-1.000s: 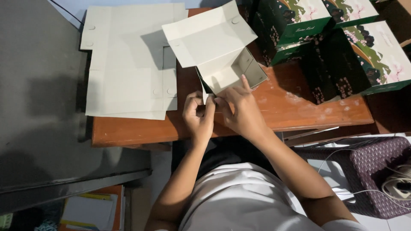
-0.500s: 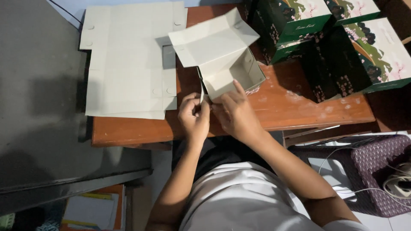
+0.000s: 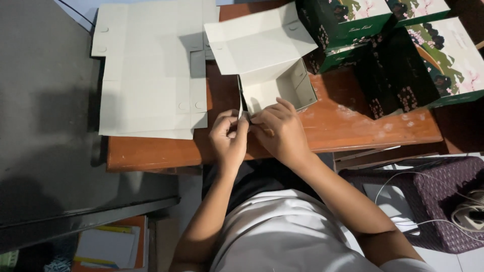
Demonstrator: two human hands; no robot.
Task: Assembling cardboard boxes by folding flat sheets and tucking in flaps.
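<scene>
Since the earlier frames, the half-folded box (image 3: 275, 83) has tipped a little and its open lid panel has swung further toward the upper middle of the frame, while both hands have stayed bunched at its near corner.

That box, pale grey card on the inside, sits on the wooden bench (image 3: 353, 131) just above the hands, with its tray part open toward the camera and its wide lid flap spread out behind it. The left hand (image 3: 229, 138) and the right hand (image 3: 280, 131) meet at the tray's lower-left corner, where a narrow upright edge of card stands between them. The left grip is pressed together, thumb and fingers pinching that edge from the left. The right grip closes on the same spot from the right, fingers curled over the low front wall; what lies under the fingertips is hidden.

From the grip, the box extends up and to the right in the frame, its long axis running roughly from lower left to upper right. Both hands touch it, and the right hand covers more of the tray.

A stack of flat, unfolded box blanks (image 3: 151, 70) lies on the bench in the upper left. Finished dark green boxes with floral print (image 3: 403, 55) crowd the upper right. A woven purple basket (image 3: 443, 201) with white cables sits at the lower right, below the bench.
</scene>
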